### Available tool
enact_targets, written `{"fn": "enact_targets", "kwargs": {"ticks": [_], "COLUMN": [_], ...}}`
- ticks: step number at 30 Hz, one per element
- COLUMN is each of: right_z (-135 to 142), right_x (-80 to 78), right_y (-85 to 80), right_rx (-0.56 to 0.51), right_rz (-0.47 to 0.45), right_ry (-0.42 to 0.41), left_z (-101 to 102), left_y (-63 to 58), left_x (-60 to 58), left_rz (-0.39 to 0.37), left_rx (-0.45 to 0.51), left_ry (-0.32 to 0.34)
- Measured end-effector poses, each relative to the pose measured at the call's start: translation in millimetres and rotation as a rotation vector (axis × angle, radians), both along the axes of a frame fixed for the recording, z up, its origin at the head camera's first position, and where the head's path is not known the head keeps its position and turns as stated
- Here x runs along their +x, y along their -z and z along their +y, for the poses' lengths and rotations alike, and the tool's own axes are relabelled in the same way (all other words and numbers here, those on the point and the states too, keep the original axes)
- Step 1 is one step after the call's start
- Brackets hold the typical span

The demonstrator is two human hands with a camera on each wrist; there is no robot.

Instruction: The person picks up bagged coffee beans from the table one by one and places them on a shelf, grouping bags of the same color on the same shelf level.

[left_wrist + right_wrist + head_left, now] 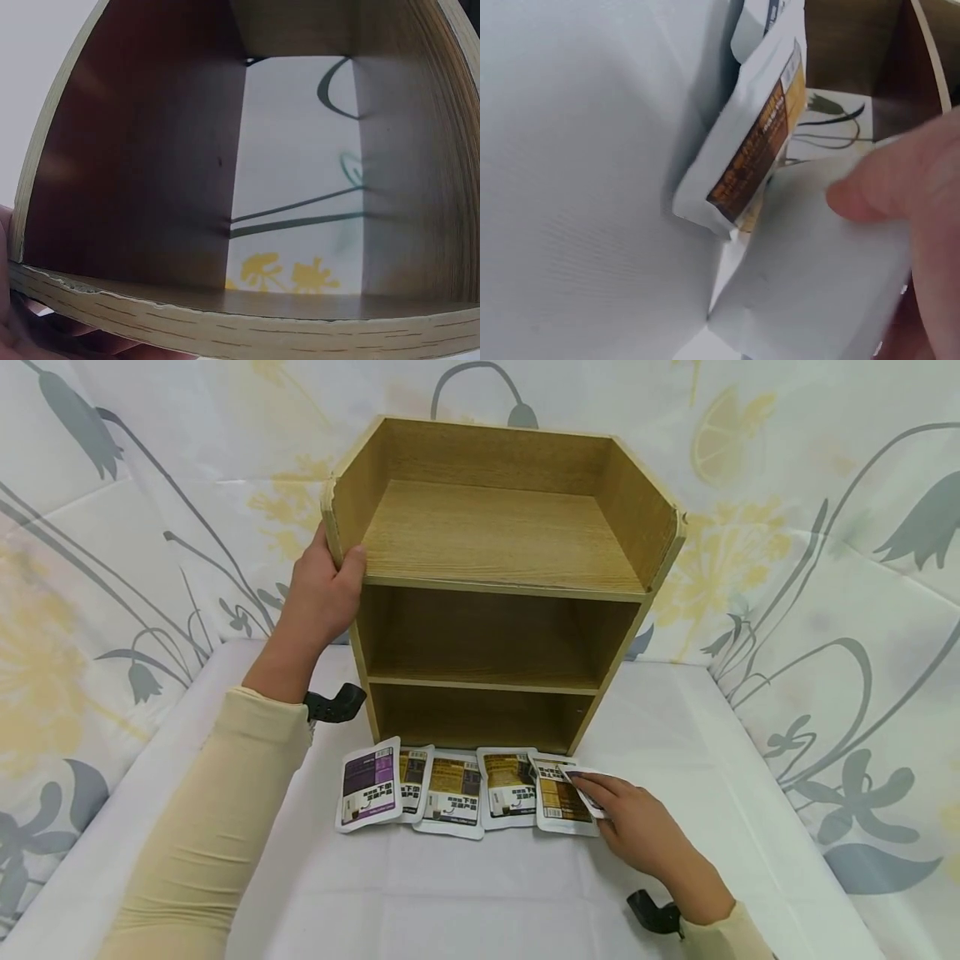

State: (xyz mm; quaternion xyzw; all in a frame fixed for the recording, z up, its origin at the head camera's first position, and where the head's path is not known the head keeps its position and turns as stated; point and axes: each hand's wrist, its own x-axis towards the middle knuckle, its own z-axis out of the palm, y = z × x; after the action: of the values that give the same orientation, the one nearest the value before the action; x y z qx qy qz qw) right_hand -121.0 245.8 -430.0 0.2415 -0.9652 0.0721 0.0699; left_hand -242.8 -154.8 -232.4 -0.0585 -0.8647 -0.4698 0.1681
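While left hand (326, 589) grips shelf (495, 539), packet (810, 270) pinched (right (648, 828)).

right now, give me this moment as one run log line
left hand: grips wooden shelf by its side | right hand: pinches packet | other packets: row in front of shelf

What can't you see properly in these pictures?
Far face of the flat, white, rectangular packet in the right hand: right wrist view, turned away.
Fingertips of the left hand: head view, behind the light-brown wooden shelf unit.
Smallest print on the purple-and-white rectangular pouch: head view, too small.
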Motion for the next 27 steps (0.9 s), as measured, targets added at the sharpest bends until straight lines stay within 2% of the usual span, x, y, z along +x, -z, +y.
{"fn": "enact_targets", "kwargs": {"ticks": [8,19,27], "right_z": [0,-4,-10], "right_x": [-4.3,-7.1,-9.2], "right_y": [-12.8,-38.9,-54.3], "right_rx": [-0.015,-0.049,-0.094], "right_rz": [0.071,0.128,0.257], "right_ry": [0.004,-0.040,-0.135], "left_z": [1,2,3], "left_y": [1.0,0.8,1.9], "left_x": [-0.5,0.3,-0.3], "left_rz": [0.013,0.025,0.044], "left_rx": [0.012,0.032,0.020], "left_ry": [0.001,0.006,0.000]}}
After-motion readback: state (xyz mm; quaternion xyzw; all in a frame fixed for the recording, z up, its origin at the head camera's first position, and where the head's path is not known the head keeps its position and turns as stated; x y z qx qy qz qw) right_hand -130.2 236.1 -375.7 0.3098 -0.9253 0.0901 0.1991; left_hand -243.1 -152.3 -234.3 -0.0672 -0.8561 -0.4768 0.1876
